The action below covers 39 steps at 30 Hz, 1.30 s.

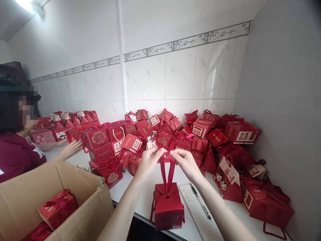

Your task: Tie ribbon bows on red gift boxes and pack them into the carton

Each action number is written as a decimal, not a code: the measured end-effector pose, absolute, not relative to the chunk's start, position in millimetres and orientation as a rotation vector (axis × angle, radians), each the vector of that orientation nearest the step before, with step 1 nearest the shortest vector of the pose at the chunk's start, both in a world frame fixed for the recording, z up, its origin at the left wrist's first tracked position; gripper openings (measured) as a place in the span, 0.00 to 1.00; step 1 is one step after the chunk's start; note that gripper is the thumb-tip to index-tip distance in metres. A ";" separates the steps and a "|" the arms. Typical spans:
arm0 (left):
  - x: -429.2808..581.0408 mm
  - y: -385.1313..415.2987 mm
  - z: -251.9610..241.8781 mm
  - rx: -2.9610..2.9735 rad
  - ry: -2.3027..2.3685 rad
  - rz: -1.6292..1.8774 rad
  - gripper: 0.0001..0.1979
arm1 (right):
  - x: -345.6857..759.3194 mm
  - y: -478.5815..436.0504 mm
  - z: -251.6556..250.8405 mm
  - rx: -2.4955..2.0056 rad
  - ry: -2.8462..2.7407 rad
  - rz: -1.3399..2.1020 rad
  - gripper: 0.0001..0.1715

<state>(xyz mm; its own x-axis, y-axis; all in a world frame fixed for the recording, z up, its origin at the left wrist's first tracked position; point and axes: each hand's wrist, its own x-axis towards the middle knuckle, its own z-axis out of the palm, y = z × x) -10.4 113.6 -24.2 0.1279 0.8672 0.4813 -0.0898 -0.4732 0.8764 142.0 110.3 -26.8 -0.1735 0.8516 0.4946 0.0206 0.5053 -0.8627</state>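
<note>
A small red gift box (168, 211) stands at the table's front edge, straight ahead of me. Two ends of a dark red ribbon (171, 172) rise from its top. My left hand (150, 160) pinches one end between thumb and fingers. The other end is pinched by my right hand (184, 160), a little way to the right. Both ends are drawn upward and stand slightly apart, with no knot visible between them. A red cord hangs at each side of the box.
Red gift boxes (132, 143) are heaped along the wall. An open cardboard box (82, 177) with several red boxes stands at the left. A notebook (198, 214) with a pen (200, 201) lies to the right. A co-worker's hand (70, 149) touches boxes at the far left.
</note>
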 end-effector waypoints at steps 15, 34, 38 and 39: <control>-2.8 109.9 -11.0 1.642 0.849 1.461 0.25 | 136.7 107.3 -18.1 -0.736 -1.597 0.824 0.31; -32.2 107.5 -21.4 1.512 0.823 1.538 0.19 | 164.3 102.8 -28.1 -0.691 -1.496 0.967 0.33; -77.0 104.5 -35.0 1.244 0.777 1.648 0.31 | 211.1 99.5 -45.3 -0.674 -1.416 1.242 0.39; -86.1 103.9 -39.6 1.196 0.796 1.690 0.32 | 220.9 99.2 -50.7 -0.709 -1.428 1.257 0.40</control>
